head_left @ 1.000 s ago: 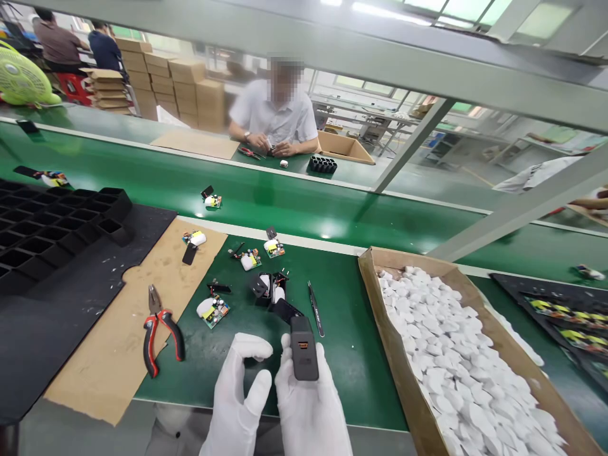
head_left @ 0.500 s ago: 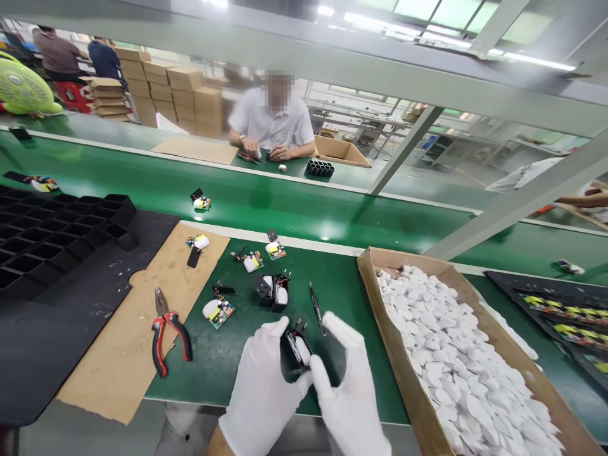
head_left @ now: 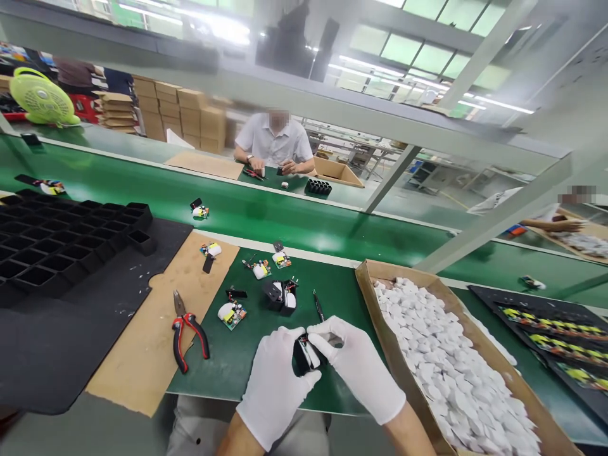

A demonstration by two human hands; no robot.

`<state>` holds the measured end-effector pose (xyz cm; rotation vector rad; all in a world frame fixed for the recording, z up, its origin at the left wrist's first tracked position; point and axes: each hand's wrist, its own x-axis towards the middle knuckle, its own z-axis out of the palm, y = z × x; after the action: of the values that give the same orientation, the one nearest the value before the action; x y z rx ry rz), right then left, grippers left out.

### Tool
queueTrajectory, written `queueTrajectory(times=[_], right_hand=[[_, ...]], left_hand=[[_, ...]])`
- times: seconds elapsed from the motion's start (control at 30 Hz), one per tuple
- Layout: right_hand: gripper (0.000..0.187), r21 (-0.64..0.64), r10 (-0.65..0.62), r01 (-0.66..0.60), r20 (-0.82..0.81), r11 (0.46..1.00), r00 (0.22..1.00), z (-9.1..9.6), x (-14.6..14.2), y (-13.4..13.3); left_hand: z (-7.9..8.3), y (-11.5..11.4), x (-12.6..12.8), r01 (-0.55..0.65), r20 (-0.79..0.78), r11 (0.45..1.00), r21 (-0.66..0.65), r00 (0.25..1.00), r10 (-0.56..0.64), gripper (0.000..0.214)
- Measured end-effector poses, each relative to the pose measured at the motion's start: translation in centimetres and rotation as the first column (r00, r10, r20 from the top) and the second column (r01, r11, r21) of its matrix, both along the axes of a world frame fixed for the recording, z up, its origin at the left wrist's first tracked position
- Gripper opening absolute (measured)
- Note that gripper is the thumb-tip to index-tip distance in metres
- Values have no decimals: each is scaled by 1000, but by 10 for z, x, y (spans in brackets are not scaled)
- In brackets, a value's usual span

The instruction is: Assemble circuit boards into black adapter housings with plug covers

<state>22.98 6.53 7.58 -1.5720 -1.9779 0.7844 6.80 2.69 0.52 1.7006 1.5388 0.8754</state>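
A small black power adapter case [head_left: 301, 360] stands over the green bench with its top uncovered, a white pad [head_left: 311, 356] and red wires showing inside. My left hand [head_left: 280, 383], in a white glove, wraps its thumb and fingers around the case. My right hand [head_left: 356, 358], also gloved, pinches at the case's far end with thumb and forefinger; the plug end is hidden behind those fingertips. Tweezers [head_left: 318, 305] lie just beyond my right hand. Past my left hand sit black cases filled with boards and pads [head_left: 280, 296]. Circuit boards [head_left: 232, 313] with white pads lie nearby.
Red-and-black pliers [head_left: 187, 332] rest across cardboard on the left, beside rows of empty black cases [head_left: 61, 237]. To the right is a cardboard box [head_left: 368, 285] of white pads, then a black tray of boards [head_left: 546, 329]. Across the green belt [head_left: 285, 221] a co-worker [head_left: 275, 142] sits.
My right hand has closed from a spread pose to a pinch at the adapter's far end. My left hand still holds the case. The co-worker opposite has raised a hand; the camera view has shifted.
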Motion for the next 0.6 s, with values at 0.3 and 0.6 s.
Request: queueTrajectory(times=[0.3,0.6], right_hand=[[32,431,-196,172,13,886,980,-41,-24,-26],[36,619,-120,17,125,785,985,-50,-2,-36]], left_hand=[[-10,-6,13,-65,-1,993,99,998,66,58],[-27,0,19,-11,113,995,103,994,-1,62]])
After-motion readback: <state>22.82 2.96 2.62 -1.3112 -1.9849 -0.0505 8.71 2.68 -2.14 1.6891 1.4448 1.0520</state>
